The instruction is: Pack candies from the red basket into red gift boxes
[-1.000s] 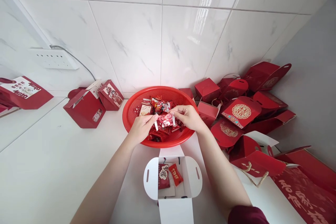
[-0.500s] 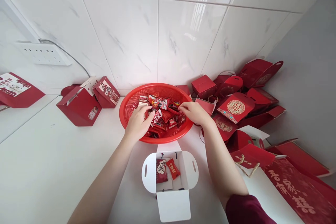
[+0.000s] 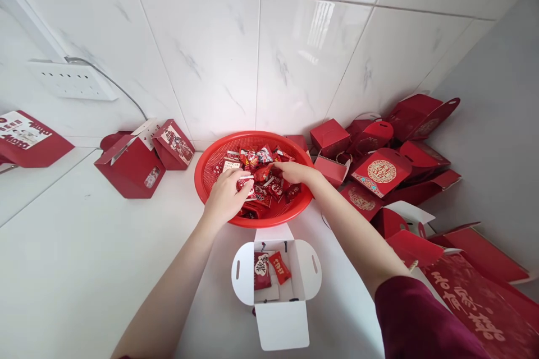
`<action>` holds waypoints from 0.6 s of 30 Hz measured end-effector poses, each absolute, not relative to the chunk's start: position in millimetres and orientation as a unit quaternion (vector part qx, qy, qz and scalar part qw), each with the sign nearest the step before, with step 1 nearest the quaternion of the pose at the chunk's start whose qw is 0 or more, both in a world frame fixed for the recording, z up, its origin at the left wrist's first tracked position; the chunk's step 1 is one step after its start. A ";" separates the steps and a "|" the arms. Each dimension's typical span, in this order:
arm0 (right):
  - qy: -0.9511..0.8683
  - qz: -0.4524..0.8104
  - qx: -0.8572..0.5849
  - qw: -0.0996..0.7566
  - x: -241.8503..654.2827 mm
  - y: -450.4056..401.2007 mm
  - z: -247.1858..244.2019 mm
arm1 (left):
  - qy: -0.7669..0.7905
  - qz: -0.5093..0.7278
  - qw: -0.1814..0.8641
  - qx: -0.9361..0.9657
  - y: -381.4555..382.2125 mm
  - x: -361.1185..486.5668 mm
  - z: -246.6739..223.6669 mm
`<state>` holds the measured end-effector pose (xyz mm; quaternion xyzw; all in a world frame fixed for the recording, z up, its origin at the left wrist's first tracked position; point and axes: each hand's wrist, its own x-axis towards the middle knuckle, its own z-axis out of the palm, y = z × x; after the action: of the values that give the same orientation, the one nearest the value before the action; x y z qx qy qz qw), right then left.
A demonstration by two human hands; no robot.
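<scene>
A red perforated plastic basket (image 3: 202, 174) holds a heap of red wrapped candies (image 3: 274, 188). My left hand (image 3: 227, 193) is over its left side, thumb and fingers closed about a small red-and-white candy packet (image 3: 246, 183). From the right, my right hand (image 3: 295, 173) reaches into the heap, its fingertips closed at a shiny red candy (image 3: 263, 173); the fingers are partly hidden. In front of the basket stands an opened white-lined gift box (image 3: 282, 325), flaps spread. Inside it lie a dark red packet (image 3: 261, 272) and a smaller red candy (image 3: 280, 267).
Several red gift boxes (image 3: 381, 171) are piled at the right, beside a large red printed bag (image 3: 467, 303). More red boxes (image 3: 130, 171) stand at the left by the tiled wall (image 3: 202, 56). A power strip (image 3: 71, 79) with a cable is on the wall.
My right hand has moved left and deeper into the candy heap, shifting some candies. My left hand stays at the basket's left side. The whole view has shifted slightly.
</scene>
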<state>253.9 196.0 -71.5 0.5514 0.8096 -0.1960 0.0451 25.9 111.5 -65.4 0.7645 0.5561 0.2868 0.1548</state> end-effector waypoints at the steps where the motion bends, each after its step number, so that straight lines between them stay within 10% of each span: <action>1: 0.811 -0.197 0.549 0.046 253.8 199.1 -71.3 | 0.559 0.285 0.156 0.763 111.4 25.9 -65.5; 18: 0.839 -0.131 0.528 0.020 252.4 246.4 -94.9 | 0.551 0.273 0.154 0.774 110.0 26.5 -66.1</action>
<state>252.4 246.4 -94.9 0.5283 0.8386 -0.1313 0.0199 26.5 110.0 -66.1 0.7737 0.5508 0.2726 0.1539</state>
